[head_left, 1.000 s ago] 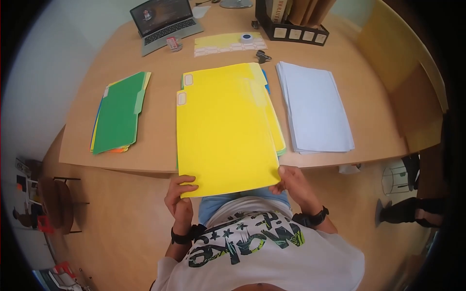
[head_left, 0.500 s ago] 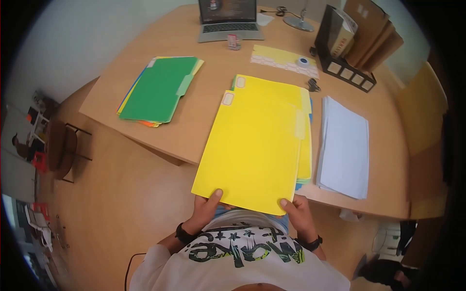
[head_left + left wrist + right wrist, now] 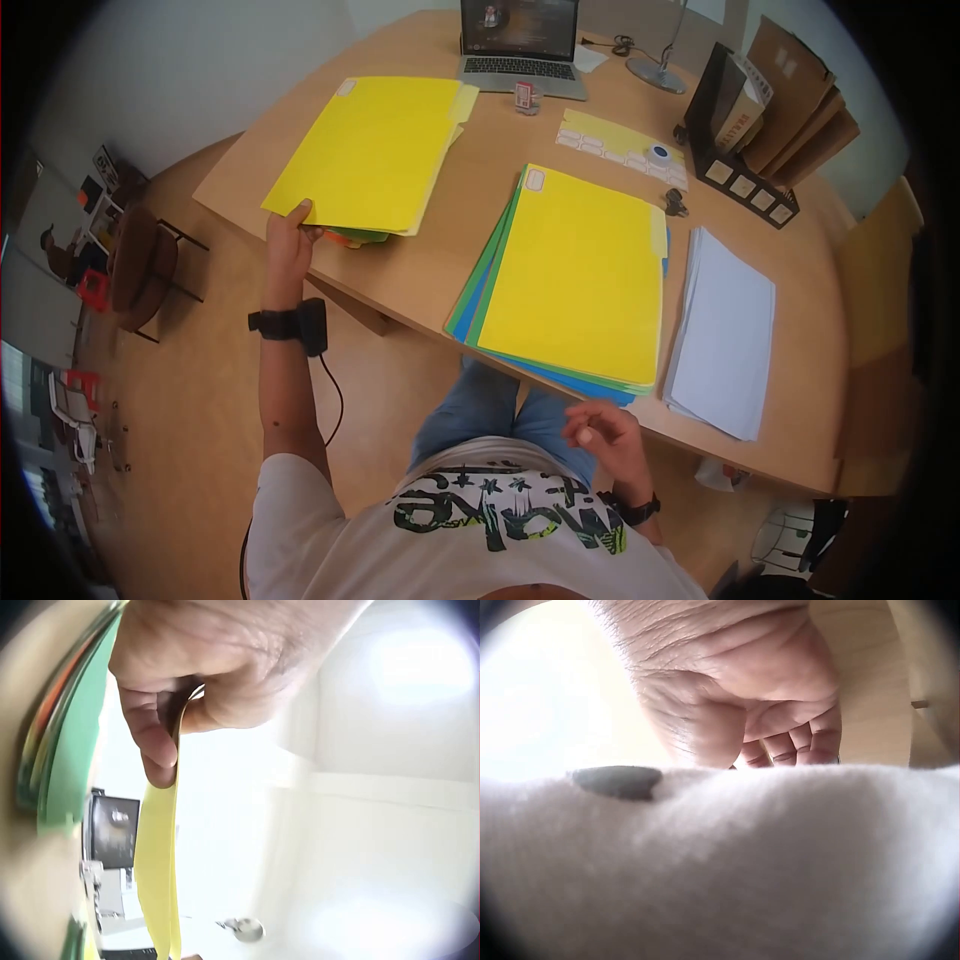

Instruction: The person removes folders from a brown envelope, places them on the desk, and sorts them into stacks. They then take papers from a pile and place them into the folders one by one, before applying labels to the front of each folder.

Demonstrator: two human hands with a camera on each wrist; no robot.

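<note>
My left hand [image 3: 288,252] pinches the near left corner of a yellow file folder [image 3: 365,150], thumb on top and fingers beneath. That folder hangs over the left folder stack; in the left wrist view, a gap separates it from the green folder [image 3: 79,750] on top of the stack. Another yellow folder [image 3: 580,270] tops the middle stack, where green and blue folders fan out below it. Close to that stack's near edge, my right hand [image 3: 612,440] hovers by my lap with loosely curled fingers, holding nothing. In the right wrist view, shirt cloth hides its fingertips.
A stack of white paper [image 3: 725,330] lies at the right. Farther back are a laptop [image 3: 520,62], a label sheet [image 3: 600,142] with a small white roll [image 3: 659,154] on it, a black clip [image 3: 677,203] and a black file organizer [image 3: 745,188]. A lamp base [image 3: 656,76] stands behind.
The upper yellow folder has gone from above the middle stack to over the left one, carried by my left hand. My right hand has let go of it. The head view has shifted.
</note>
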